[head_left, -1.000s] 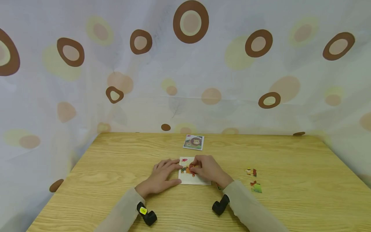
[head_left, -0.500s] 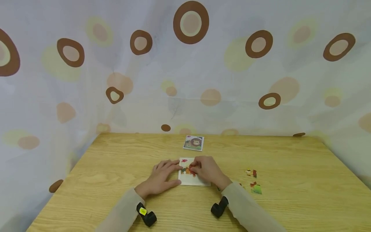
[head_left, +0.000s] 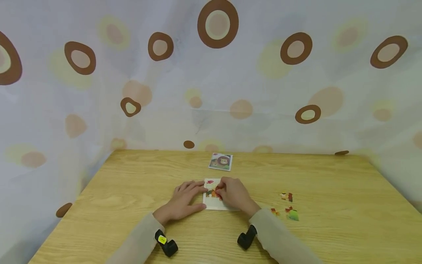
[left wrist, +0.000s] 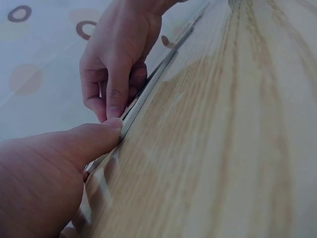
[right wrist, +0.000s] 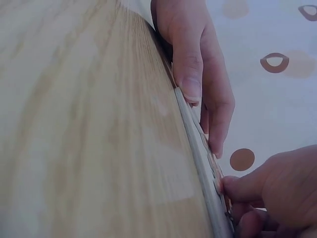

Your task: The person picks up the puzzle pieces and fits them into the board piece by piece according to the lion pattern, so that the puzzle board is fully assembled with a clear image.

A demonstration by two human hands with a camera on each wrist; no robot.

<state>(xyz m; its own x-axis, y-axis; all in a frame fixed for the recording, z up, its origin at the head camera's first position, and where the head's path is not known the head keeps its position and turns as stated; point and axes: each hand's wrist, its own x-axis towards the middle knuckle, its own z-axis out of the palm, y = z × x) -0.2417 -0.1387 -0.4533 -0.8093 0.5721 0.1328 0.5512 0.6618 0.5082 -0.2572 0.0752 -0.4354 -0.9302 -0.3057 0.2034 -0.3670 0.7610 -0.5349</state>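
Note:
A shallow white puzzle board (head_left: 214,207) lies on the table with several jigsaw pieces in its left part, orange, green and red. My left hand (head_left: 182,201) rests at the board's left edge, fingers stretched out and spread; its thumb (left wrist: 96,141) presses the near corner in the left wrist view. Over the board's middle, my right hand (head_left: 235,194) pinches a reddish-orange jigsaw piece between thumb and curled fingers, low against the board. Most of that piece is hidden by the fingers. In the right wrist view the right thumb (right wrist: 245,187) sits right at the board's edge.
Behind the board lies a square picture card (head_left: 220,162) with a lion on it. To the right are loose jigsaw pieces: a yellow-and-brown cluster (head_left: 287,197), a red-and-green one (head_left: 292,213) and a small red one (head_left: 274,211). A patterned curtain (head_left: 158,80) surrounds the table.
My right wrist and forearm have swung slightly left, uncovering a small red loose piece beside the sleeve. The right fingers stay over the same part of the board. My left hand holds still.

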